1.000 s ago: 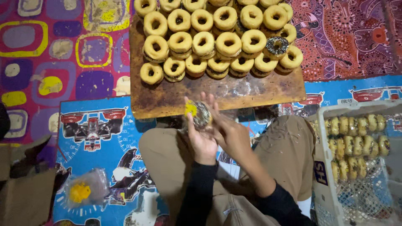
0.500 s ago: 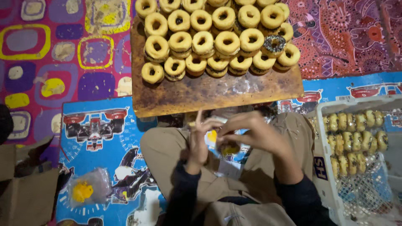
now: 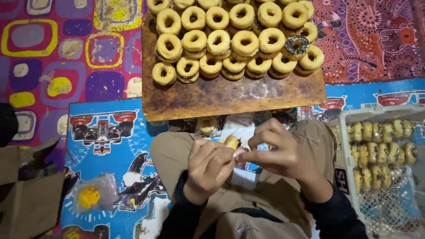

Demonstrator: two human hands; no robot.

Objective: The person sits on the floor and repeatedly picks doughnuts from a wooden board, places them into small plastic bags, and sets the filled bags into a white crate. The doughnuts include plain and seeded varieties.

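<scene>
Head view: since half second ago, your hands drawn closer together over lap, doughnut shifted left, now peeking above left fingers. Left hand (image 3: 208,166) curled closed round doughnut (image 3: 231,141); right hand (image 3: 276,152) pinching at it, fingertips closed, thin clear wrap seemingly between them, hard to tell. Doughnut sits above your knees, just off near edge of wooden board (image 3: 230,95). Risk: glaze smearing or wrap slipping if pinch loosens; dropped piece lands on trousers. Stacked doughnuts (image 3: 234,37) crowd board's far edge; nudging board could topple them. White crate (image 3: 376,212) at right.
</scene>
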